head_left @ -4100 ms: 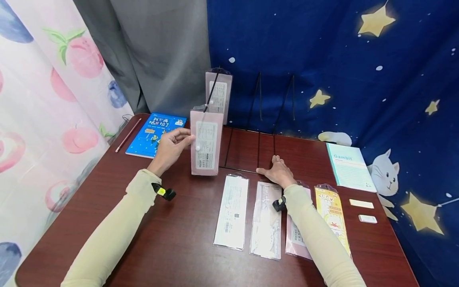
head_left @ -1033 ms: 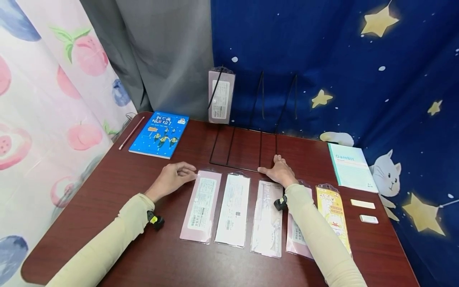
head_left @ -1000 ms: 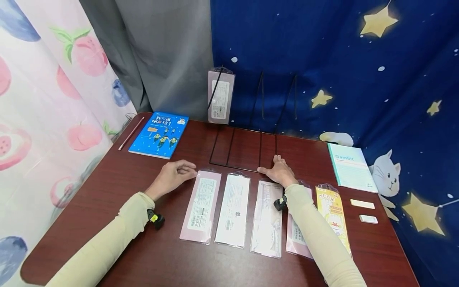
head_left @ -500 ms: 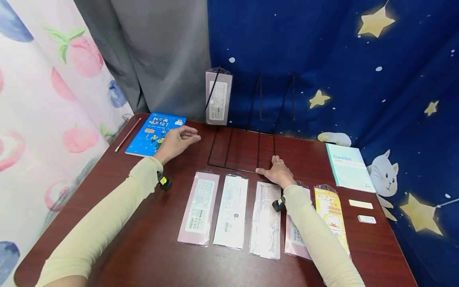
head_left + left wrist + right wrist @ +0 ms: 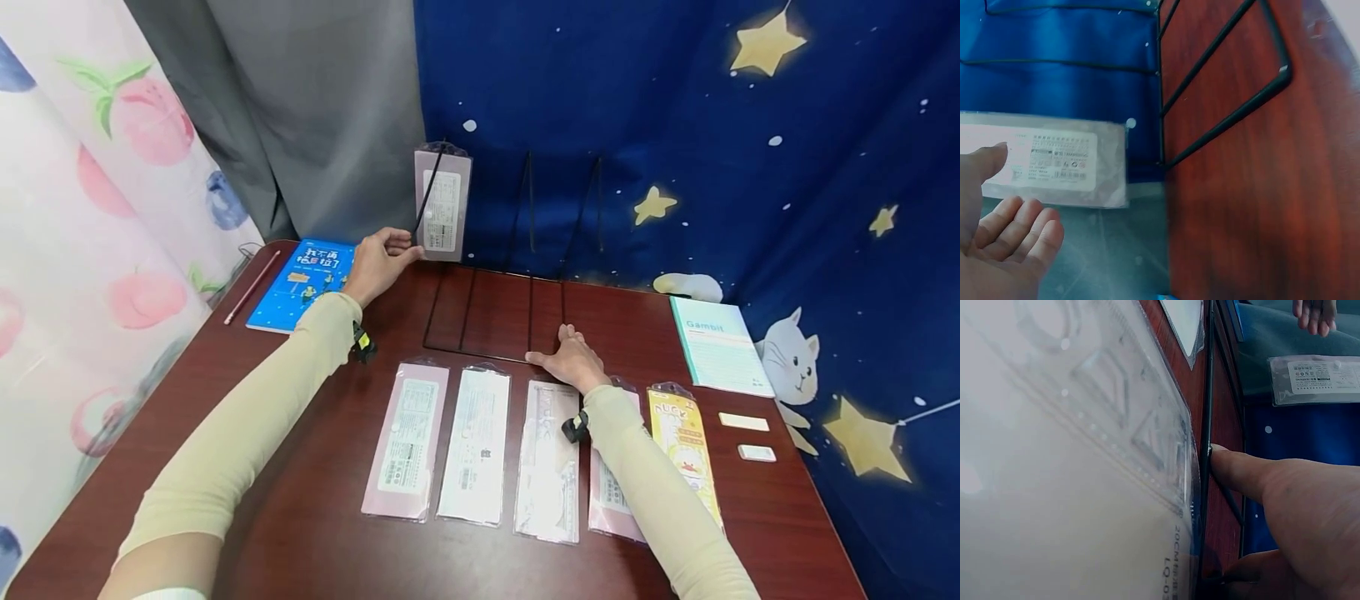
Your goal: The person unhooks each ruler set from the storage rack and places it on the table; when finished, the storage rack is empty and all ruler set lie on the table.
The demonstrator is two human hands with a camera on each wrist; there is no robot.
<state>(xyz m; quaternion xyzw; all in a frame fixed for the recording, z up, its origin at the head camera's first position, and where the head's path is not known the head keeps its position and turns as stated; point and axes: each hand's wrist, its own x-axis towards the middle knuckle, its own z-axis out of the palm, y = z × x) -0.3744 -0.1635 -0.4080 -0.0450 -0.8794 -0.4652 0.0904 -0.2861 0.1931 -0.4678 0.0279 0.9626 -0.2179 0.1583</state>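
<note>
A black wire display rack (image 5: 480, 352) stands at the back of the table, its hooks pointing forward. On its left hook hangs a flat pink pack (image 5: 442, 208) with a white label. My left hand (image 5: 382, 265) is at that pack's lower left edge, thumb and fingers apart; in the left wrist view the thumb overlaps the pack (image 5: 1110, 169) and the fingers lie below it. My right hand (image 5: 573, 363) rests at the rack's front right corner, thumb against the front wire (image 5: 1207, 412). Under it lies a clear ruler-set pack (image 5: 546, 467) printed "20CM".
Also in the row lie a pink pack (image 5: 405, 442), a white pack (image 5: 474, 450), another pink pack (image 5: 611, 500) partly under my right sleeve, and a yellow pack (image 5: 684, 442). A blue book (image 5: 292, 287), a pencil (image 5: 251, 287), a notebook (image 5: 720, 346) and two erasers (image 5: 756, 453) lie around.
The front pink pack, held by my left hand at first, now lies on the table in the row. My left hand then rose to the hanging pack. My right hand stays at the rack.
</note>
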